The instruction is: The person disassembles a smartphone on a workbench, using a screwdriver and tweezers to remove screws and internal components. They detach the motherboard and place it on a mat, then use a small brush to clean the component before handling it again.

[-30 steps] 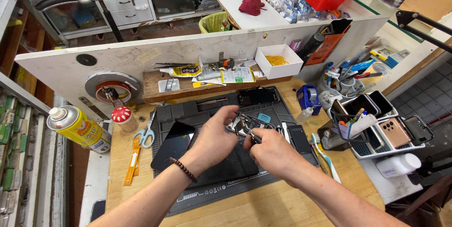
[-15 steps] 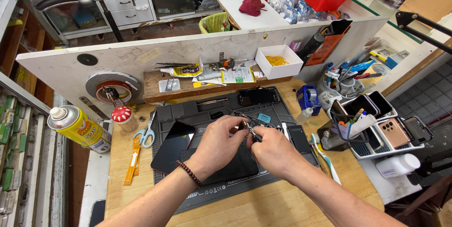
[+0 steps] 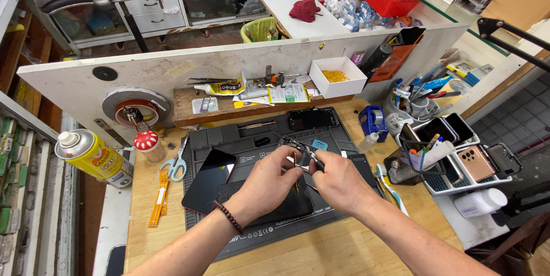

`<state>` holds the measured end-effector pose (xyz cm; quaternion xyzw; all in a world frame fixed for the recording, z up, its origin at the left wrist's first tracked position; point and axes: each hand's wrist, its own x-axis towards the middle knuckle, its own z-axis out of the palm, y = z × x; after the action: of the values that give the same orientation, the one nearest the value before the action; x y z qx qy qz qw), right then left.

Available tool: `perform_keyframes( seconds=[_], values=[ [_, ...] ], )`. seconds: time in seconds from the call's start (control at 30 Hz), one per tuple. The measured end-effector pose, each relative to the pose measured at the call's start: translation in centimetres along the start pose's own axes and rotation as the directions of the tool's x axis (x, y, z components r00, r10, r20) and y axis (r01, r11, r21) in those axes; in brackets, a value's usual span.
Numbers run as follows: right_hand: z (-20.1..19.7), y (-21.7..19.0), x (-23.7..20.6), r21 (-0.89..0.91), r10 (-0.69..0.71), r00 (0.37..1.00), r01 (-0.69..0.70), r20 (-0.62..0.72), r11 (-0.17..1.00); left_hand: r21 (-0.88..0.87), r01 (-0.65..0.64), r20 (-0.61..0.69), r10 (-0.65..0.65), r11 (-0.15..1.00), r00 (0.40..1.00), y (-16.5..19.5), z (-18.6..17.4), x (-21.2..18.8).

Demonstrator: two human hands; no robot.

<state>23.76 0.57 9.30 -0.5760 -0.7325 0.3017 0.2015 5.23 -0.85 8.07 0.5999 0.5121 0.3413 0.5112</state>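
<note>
My left hand [image 3: 269, 181] and my right hand [image 3: 338, 181] meet above a dark work mat [image 3: 252, 230]. Between them they hold an opened phone body [image 3: 293, 145], a small dark frame with parts showing. The left hand's fingers grip its near left edge. The right hand pinches a thin dark tool [image 3: 315, 161] whose tip touches the phone body. A beaded bracelet [image 3: 228, 216] sits on my left wrist. A black phone screen [image 3: 207, 180] lies flat on the mat just left of my left hand.
A yellow spray can [image 3: 94, 158], scissors [image 3: 176, 164] and orange strips [image 3: 158, 196] lie at the left. A wooden shelf [image 3: 189, 114] with small parts runs along the back board. A mesh cup [image 3: 404, 167], tool holders and a tray of phones [image 3: 478, 164] stand at the right.
Both hands have shifted slightly toward me with the phone body. The right hand's tool has moved in closer to the phone body.
</note>
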Motion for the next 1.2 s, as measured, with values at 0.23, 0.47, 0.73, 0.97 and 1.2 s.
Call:
perform_keyframes(
  seconds=[0.23, 0.47, 0.73, 0.97, 1.2],
  values=[
    [-0.2, 0.0, -0.2, -0.088, -0.173, 0.981, 0.165, -0.089, 0.982, -0.420, 0.173, 0.136, -0.127, 0.891, 0.983, -0.4, -0.4, 0.2],
    [0.3, -1.5, -0.6, -0.141, -0.179, 0.973, 0.159, -0.144, 0.977, -0.420, 0.175, 0.134, -0.129, 0.890, 0.982, 1.3, -0.6, -0.3],
    [-0.1, -3.0, -0.9, -0.215, -0.177, 0.953, 0.124, -0.246, 0.969, -0.395, 0.140, 0.129, -0.096, 0.908, 0.987, 2.4, -0.8, -0.3],
    [-0.2, -3.2, -0.8, -0.249, -0.108, 0.969, 0.050, -0.223, 0.967, -0.408, 0.164, 0.159, -0.107, 0.898, 0.981, 2.8, -0.9, -0.3],
    [-0.1, -3.0, -1.0, -0.271, -0.124, 0.960, 0.053, -0.253, 0.961, -0.423, 0.141, 0.178, -0.070, 0.895, 0.981, 2.4, -0.6, -0.2]
  ],
)
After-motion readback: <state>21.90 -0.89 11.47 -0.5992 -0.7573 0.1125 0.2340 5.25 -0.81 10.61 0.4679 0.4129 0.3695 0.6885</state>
